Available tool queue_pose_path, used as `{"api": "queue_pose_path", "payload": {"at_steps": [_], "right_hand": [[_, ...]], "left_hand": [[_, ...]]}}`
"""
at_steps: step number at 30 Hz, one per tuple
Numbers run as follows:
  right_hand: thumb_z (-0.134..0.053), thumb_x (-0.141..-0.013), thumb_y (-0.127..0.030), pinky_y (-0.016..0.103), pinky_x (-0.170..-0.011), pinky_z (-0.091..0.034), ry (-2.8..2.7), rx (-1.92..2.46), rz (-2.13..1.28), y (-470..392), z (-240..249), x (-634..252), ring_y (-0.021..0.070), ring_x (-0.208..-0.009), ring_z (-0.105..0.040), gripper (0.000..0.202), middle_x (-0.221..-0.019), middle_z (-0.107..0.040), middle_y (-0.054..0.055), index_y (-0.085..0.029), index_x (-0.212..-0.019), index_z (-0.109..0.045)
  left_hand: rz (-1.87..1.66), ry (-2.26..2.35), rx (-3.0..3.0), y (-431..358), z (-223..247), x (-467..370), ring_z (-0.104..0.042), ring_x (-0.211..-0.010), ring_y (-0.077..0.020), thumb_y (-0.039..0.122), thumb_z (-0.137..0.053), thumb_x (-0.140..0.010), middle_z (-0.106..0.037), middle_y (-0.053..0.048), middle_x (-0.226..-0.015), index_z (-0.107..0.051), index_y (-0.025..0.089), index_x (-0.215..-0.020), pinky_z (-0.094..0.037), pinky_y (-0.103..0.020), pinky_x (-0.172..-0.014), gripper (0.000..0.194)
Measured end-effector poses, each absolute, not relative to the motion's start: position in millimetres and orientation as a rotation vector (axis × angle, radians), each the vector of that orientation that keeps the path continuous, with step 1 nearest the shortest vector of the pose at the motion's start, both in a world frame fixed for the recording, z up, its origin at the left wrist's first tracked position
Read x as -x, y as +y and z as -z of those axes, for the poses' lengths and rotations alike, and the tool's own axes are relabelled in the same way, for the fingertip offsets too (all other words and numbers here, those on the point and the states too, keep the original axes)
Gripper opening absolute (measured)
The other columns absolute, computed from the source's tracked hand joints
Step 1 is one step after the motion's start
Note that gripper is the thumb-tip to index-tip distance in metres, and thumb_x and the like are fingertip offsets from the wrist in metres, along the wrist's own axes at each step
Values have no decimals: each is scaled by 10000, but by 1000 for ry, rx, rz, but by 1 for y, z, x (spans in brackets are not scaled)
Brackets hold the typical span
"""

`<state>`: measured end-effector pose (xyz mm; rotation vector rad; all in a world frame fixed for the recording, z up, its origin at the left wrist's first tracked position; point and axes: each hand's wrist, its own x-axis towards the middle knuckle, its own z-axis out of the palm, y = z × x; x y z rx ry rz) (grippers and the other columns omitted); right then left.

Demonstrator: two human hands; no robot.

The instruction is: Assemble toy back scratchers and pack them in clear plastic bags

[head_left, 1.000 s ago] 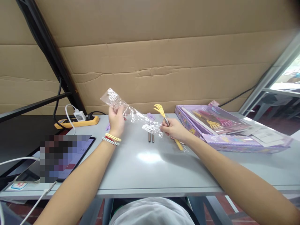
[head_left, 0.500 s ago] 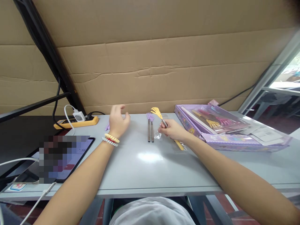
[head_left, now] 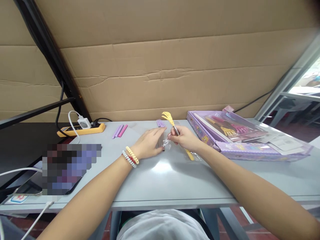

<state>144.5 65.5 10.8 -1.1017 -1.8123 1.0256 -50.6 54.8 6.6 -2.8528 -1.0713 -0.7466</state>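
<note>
Right now R hand [head_left: 183,138] pinches yellow back scratcher [head_left: 172,122] by its metal shaft. L hand [head_left: 148,144], fingers loose, rests flat on purple scratchers [head_left: 160,123]. Looks light, stiff, slim; grip mid-shaft, not claw.

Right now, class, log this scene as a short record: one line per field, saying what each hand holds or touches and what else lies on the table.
Left hand: left hand lies flat over the purple back scratchers, fingers out.
Right hand: right hand grips the yellow back scratcher by its metal stem, claw end up; a scrap of clear wrap sits at the fingers.
Table: grey.
Far left: yellow power strip, plugged in.
Near it: purple and pink sticks.
Right: purple gift box, open.
</note>
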Motion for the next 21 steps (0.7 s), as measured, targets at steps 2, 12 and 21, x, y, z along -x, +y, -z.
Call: {"api": "queue_pose_path", "payload": {"at_steps": [2, 12, 21], "right_hand": [[-611, -682, -250, 221, -463, -269, -1807, 1094, -1041, 66, -11, -144, 75, -448, -366, 241, -483, -431, -87, -212, -660, -374], [-606, -708, -294, 215, -432, -269, -1870, 1074, -1066, 63, -14, -144, 69, -423, -363, 170, -483, -399, -99, -200, -744, -470], [-615, -737, -400, 220, -429, -239, -1913, 1086, -1105, 58, -16, -142, 64, -428, -314, 244, -488, -379, -92, -190, -742, -492]], "left_hand": [[735, -1082, 2863, 56, -7, 53, -478, -1210, -270, 311, -614, -768, -523, -136, -1306, -349, 156, -1351, -360, -441, -1024, 659], [763, -990, 2915, 55, -8, 51, -514, -1165, -232, 287, -571, -817, -576, -88, -1243, -484, 196, -1209, -357, -405, -990, 412], [1006, -801, 2727, 58, -5, 52, -621, -923, -170, 232, -478, -884, -688, -47, -995, -635, 196, -949, -442, -325, -830, 174]]}}
